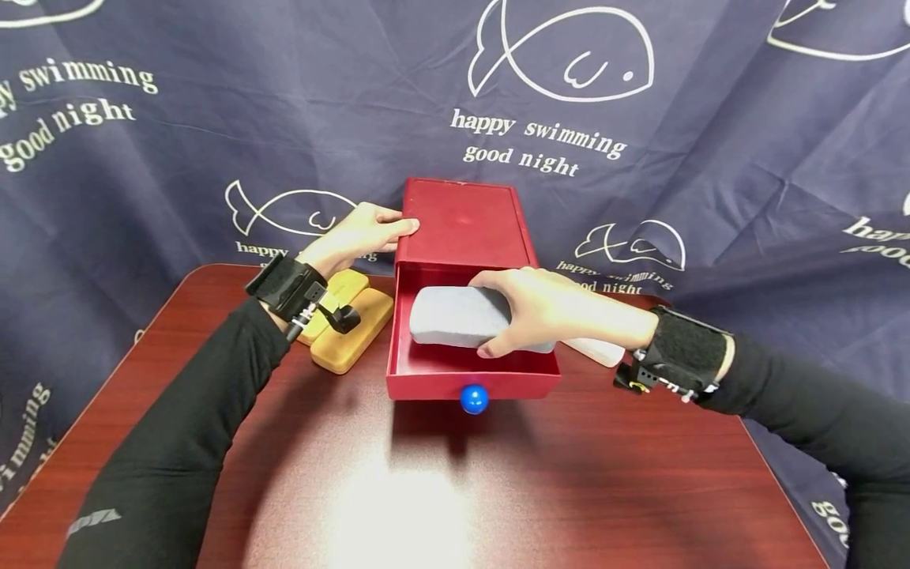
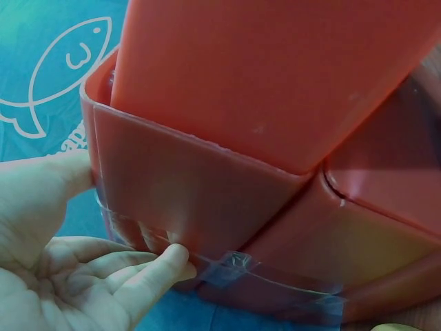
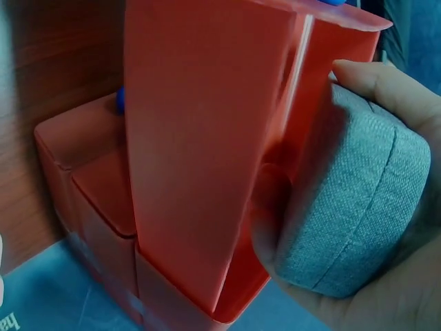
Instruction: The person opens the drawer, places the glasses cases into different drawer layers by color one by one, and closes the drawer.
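Overhand, the right hand (image 1: 532, 307) curls round a grey case (image 1: 453, 314), left hand (image 1: 362, 235) touching a red cabinet (image 1: 469, 221), fingers extended.

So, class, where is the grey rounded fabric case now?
Near the centre of the head view, the grey rounded fabric case is held in the right hand over the open red plastic drawer with the round blue knob.

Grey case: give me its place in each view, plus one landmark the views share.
Head: the grey case is just below the middle, gripped by the right hand.
Left wrist: not in this picture.
Right wrist: the grey case is right of centre.
Shared landmark: the open red drawer, below centre in head, top centre in left wrist, centre-left in right wrist.
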The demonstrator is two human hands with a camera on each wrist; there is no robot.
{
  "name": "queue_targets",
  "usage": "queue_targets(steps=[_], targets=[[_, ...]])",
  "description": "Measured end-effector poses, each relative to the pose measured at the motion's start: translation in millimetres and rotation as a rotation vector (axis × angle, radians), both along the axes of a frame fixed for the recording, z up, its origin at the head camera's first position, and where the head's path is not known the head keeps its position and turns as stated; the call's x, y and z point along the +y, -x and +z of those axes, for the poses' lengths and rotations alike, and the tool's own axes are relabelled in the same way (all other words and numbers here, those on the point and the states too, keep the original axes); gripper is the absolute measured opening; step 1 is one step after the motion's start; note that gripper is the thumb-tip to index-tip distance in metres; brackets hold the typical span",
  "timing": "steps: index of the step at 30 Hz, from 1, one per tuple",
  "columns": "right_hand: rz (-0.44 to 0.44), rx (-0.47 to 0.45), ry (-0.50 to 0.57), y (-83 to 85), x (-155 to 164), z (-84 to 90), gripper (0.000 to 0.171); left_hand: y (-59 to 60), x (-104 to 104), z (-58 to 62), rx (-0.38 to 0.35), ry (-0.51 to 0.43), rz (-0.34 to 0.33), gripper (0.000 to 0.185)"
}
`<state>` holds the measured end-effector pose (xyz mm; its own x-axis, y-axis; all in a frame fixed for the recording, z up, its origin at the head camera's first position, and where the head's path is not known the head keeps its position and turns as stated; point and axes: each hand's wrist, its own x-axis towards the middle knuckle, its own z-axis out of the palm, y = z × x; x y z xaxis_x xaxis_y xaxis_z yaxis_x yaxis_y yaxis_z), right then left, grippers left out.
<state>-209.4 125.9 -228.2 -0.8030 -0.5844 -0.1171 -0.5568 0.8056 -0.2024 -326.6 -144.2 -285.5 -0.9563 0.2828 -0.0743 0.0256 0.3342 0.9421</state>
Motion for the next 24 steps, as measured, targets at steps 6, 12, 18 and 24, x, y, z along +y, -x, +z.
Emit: queue_targets(steps=[6,12,18,24], targets=[[0.002,0.005,-0.075,3.0,0,0.1,0.074,1.1,1,0.6,0.0,0.006,-0.003,0.054],[0.02,-0.02,-0.117,6.0,-1,0.3,0.073,0.4,1,1.0,-0.001,-0.004,0.002,0.052],[0.051,-0.048,-0.174,10.7,-5,-2.1,0.073,0.5,2,1.5,-0.01,-0.012,0.0,0.053],[0.075,-0.036,-0.239,14.6,-9,-0.8,0.071,0.3,2,1.5,-0.015,-0.002,0.0,0.055]])
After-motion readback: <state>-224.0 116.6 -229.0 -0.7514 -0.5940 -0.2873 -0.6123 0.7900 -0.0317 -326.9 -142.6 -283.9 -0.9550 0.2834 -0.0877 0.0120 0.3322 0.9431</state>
